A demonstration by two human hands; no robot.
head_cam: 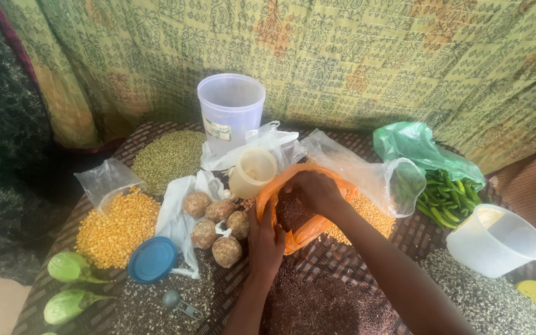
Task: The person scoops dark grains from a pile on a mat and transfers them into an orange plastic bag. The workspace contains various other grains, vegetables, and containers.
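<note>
At frame centre, the orange plastic bag (308,226) sat on the woven mat (417,236), partly filled with dark reddish-brown grain. The left hand (265,242) gripped the bag's near rim at lower centre, fingers closed on the plastic and holding the mouth open. The right hand (314,189) reached into the bag's mouth from above; its fingers curled downward into the opening, and whether they held any grain could not be determined.

Progress assessment: the bag appeared partly loaded, while a large heap of the same dark grain (330,304) remained on the mat at lower centre, just below the bag. Most of the grain therefore appeared to be outside the bag.

Adjacent items: a small translucent cup (252,172) just upper left of the bag; round brown tubers (218,226) at centre left; a yellow split-pulse pile (116,229) at left; a blue lid (152,259) at lower left; green chillies (448,198) at right
</note>
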